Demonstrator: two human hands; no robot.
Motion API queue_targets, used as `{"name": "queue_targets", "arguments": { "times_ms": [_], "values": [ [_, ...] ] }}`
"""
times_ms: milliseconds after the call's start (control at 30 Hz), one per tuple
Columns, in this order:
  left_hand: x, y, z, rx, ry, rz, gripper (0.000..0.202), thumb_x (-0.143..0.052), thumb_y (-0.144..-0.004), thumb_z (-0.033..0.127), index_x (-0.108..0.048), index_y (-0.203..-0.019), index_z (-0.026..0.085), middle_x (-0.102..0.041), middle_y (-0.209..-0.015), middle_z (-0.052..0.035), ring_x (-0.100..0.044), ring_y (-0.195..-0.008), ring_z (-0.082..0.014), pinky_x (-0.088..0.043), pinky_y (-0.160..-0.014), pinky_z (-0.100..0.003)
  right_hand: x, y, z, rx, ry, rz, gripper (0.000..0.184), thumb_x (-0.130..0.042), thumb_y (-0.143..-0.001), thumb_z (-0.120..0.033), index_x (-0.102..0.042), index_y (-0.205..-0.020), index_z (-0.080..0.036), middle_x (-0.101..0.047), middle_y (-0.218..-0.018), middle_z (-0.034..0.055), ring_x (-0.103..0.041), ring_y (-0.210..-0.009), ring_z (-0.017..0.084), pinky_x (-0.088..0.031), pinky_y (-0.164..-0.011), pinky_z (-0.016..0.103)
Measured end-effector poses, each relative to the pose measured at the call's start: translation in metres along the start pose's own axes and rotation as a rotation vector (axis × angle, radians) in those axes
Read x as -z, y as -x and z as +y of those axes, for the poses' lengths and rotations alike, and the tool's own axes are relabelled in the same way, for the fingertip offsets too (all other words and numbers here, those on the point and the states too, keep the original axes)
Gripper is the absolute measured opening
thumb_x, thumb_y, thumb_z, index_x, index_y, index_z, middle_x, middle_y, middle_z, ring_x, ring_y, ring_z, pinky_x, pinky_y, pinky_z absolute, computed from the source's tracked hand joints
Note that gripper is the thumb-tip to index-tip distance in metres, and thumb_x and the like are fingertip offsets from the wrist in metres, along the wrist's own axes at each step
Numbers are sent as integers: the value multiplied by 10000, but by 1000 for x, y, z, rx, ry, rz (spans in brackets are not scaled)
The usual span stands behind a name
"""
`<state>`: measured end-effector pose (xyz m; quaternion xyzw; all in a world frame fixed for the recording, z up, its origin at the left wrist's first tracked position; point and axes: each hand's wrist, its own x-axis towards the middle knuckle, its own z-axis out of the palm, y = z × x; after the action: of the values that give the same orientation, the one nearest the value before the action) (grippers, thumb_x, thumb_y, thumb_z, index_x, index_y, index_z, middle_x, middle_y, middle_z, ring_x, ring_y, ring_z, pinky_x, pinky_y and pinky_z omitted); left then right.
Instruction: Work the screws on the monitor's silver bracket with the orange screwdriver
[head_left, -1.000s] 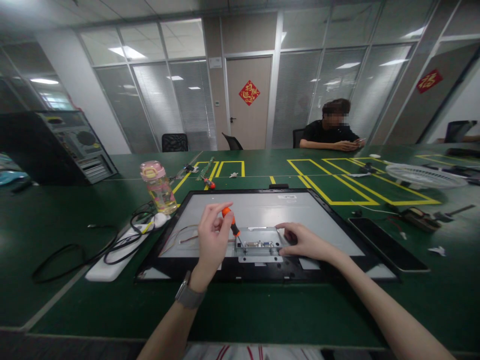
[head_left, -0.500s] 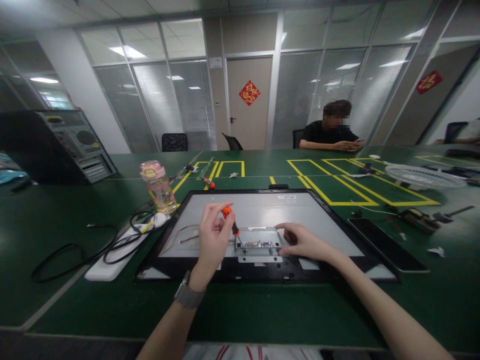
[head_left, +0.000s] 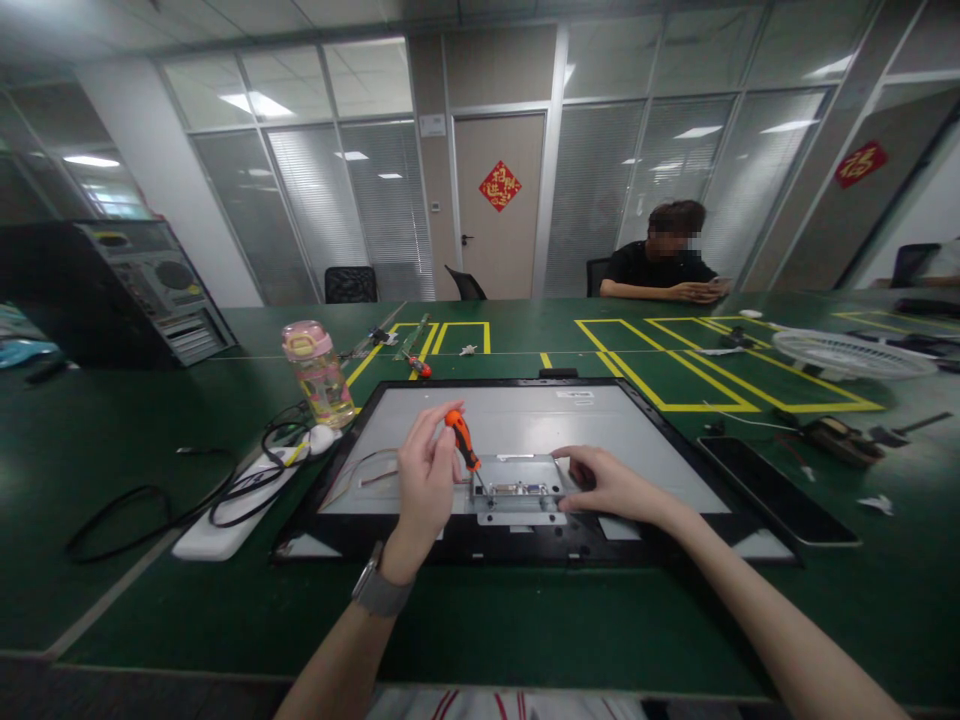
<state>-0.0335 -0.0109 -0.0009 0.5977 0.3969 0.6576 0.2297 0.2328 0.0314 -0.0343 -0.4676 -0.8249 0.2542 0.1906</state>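
A monitor [head_left: 645, 440] lies face down on the green table, its grey back panel bare inside a black frame. Near its front edge sits a small metal board cover [head_left: 521, 490]. My left hand [head_left: 424, 485] pinches an orange-handled screwdriver [head_left: 463, 442], tip down at the cover's left corner. My right hand [head_left: 611, 485] rests on the cover's right side with its fingers curled and pressed on it. A watch sits on my left wrist.
A pink-lidded bottle [head_left: 319, 372] stands left of the monitor, beside black cables [head_left: 225, 495] on a white strip. A second screwdriver [head_left: 417, 365] lies behind. A dark phone-like slab [head_left: 776, 490] lies right. A person [head_left: 664, 262] sits across the table. A computer case [head_left: 142, 290] stands far left.
My left fingers have shifted on the screwdriver handle, which now shows more of its orange grip. My right hand has stayed on the cover.
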Motion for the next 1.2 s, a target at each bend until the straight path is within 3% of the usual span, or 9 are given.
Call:
{"name": "queue_targets", "arguments": {
  "times_ms": [200,367,533,700,900,1100,1200],
  "values": [
    [-2,-1,-1,-49,-41,26,242,-593,-895,327,-650,-1094,201,-555,-965,-17,-434,-472,-9,-376,-412,-134,0,-1,1,13,-9,1,600,-787,-687,-390,-600,-1202,-145,-558,-743,-8,-535,-698,180,-404,-642,284],
    [-2,0,1,24,24,-8,276,-457,-961,349,-617,-1128,198,-599,-1017,-41,-434,-402,3,-344,-358,-142,0,-1,2,10,0,-5,605,-784,-695,-397,-594,-1209,-143,-571,-756,-1,-541,-713,188,-408,-658,291],
    [-2,-1,0,-40,-34,14,230,-595,-896,309,-654,-1097,214,-549,-948,-11,-441,-461,-1,-357,-399,-132,0,0,0,2,-5,-8,605,-779,-695,-402,-593,-1211,-146,-577,-760,4,-547,-729,196,-416,-666,296],
    [-1,0,0,13,24,-33,306,-444,-971,338,-611,-1192,206,-588,-1055,-60,-431,-404,4,-339,-357,-152,1,0,-1,-6,5,-11,605,-777,-695,-398,-593,-1213,-145,-577,-772,8,-544,-730,197,-418,-671,301],
    [-2,-1,0,-75,-35,-4,236,-591,-895,302,-659,-1106,218,-534,-947,-14,-478,-529,-26,-404,-439,-135,-1,-1,2,-1,12,-3,620,-776,-696,-393,-589,-1225,-129,-569,-782,14,-543,-739,202,-420,-685,310],
    [-1,0,-1,2,25,-28,305,-429,-969,307,-609,-1198,217,-579,-1012,-40,-417,-406,1,-337,-353,-147,0,0,1,-2,0,-11,626,-777,-696,-399,-589,-1225,-123,-567,-781,13,-545,-741,203,-419,-690,309],
    [-1,-1,-1,-21,-10,-19,284,-507,-937,311,-621,-1177,211,-573,-959,-22,-433,-446,-13,-373,-392,-142,0,0,0,-5,1,-12,619,-778,-694,-390,-592,-1221,-123,-569,-779,13,-546,-739,202,-417,-687,306]
  ]
}}
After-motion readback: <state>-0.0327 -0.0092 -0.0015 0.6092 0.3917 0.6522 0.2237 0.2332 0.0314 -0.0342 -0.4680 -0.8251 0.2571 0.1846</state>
